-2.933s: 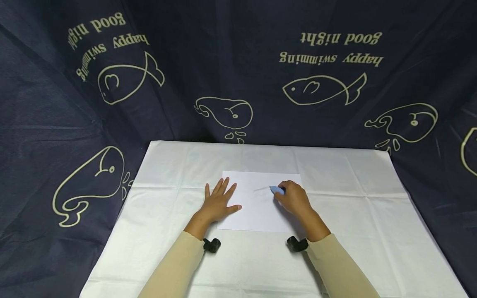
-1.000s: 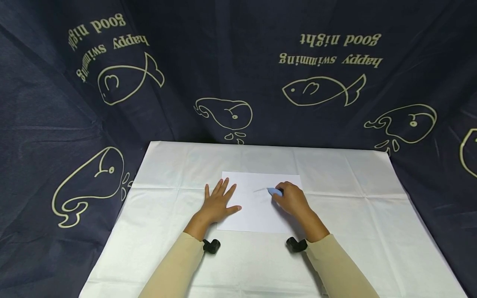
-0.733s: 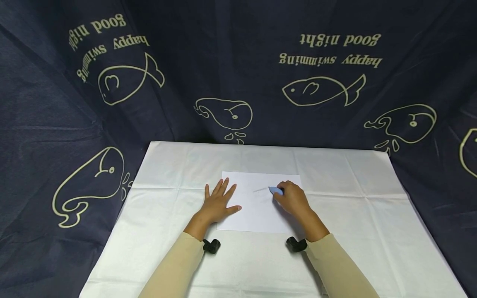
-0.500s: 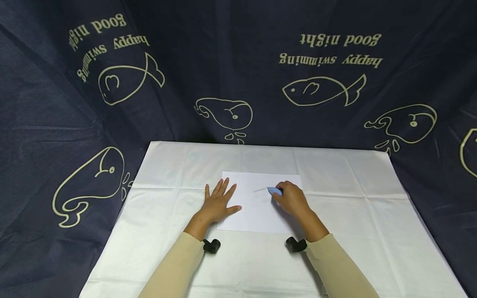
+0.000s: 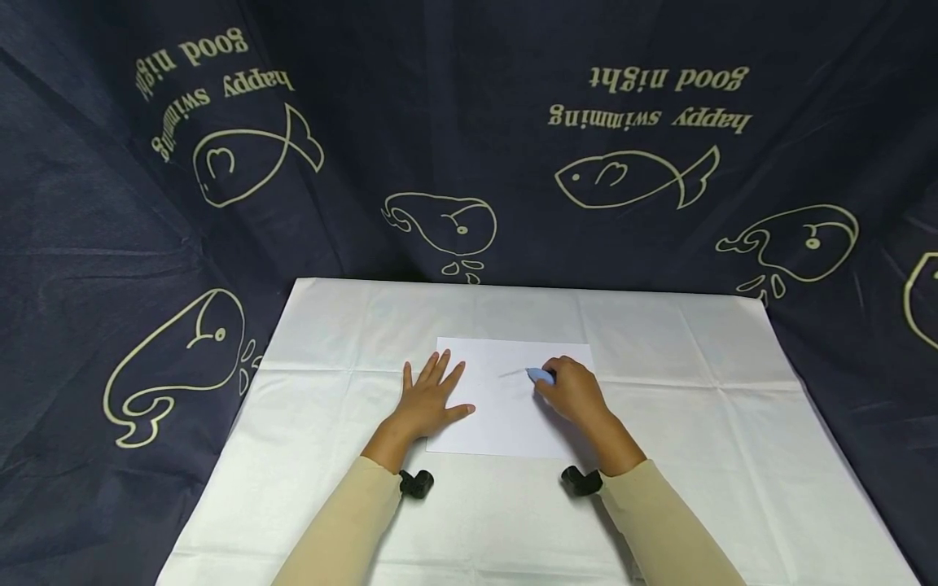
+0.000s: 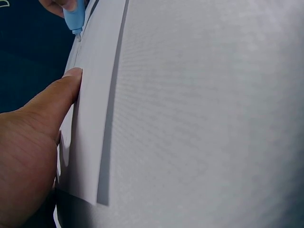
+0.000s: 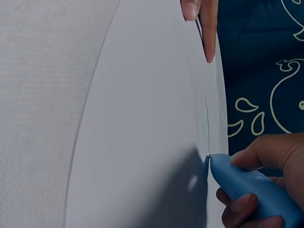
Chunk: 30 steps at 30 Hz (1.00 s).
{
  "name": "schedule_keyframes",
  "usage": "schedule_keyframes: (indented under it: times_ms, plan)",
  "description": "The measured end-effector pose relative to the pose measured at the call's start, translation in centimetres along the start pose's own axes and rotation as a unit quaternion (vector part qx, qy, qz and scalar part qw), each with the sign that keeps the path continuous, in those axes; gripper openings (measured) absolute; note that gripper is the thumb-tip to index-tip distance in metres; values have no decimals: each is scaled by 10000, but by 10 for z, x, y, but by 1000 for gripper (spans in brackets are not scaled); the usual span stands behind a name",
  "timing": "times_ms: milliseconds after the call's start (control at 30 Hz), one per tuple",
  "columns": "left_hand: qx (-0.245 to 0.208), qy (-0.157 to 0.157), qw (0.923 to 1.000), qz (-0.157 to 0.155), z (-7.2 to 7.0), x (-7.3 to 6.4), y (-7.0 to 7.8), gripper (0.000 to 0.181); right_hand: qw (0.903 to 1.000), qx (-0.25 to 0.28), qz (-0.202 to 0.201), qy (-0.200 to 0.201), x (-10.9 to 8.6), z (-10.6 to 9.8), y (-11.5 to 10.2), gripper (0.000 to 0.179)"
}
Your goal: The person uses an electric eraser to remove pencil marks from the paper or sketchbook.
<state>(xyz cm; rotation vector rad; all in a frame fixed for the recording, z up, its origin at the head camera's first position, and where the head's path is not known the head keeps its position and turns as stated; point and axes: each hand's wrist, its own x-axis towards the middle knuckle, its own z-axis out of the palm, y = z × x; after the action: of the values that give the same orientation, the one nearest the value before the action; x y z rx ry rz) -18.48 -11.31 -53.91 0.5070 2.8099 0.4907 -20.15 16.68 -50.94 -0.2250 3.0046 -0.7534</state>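
My right hand (image 5: 575,392) grips a light blue electric eraser (image 7: 254,190), with thumb and fingers curled round its body. The eraser's narrow tip meets a sheet of white paper (image 5: 506,423) at the right end of a thin grey line (image 5: 511,373). Small specks lie beside that line in the right wrist view. Flat on the paper's left part rests my left hand (image 5: 427,404), fingers spread; its thumb (image 6: 71,78) touches the sheet. The left palm's underside is hidden in the head view.
A creased white cloth (image 5: 659,342) covers the table under the paper. Behind and at the sides hangs dark blue fabric (image 5: 513,98) printed with fish, whales and lettering. Black wrist cameras (image 5: 417,484) sit at both beige sleeves (image 5: 340,521).
Compared with about three seconds ago, my right hand and the electric eraser are slightly further left. Over the last second they shift only slightly back and forth; my left hand stays still.
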Motion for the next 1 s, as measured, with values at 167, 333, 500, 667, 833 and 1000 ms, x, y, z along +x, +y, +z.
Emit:
schedule_keyframes:
  times_ms: [167,333,500,667,833,1000]
  plan:
    - [-37,44,10000,8,1,1,0,83,9999,-19,-7,117,0,1,0,24]
    - [-75,82,9999,9,-2,0,1,83,9999,37,-115,97,-2,1,-2,24]
    - [-87,67,9999,4,-4,-1,2,82,9999,102,-89,-2,-3,0,-4,25]
    - [-118,71,9999,13,-4,-2,2,82,9999,120,-102,-25,-3,1,-3,24]
    - [-122,104,9999,34,-2,-1,1,82,9999,100,-134,22,-2,3,-3,25]
    - [-84,90,9999,27,-1,0,1,82,9999,130,-64,11,-2,2,-4,24]
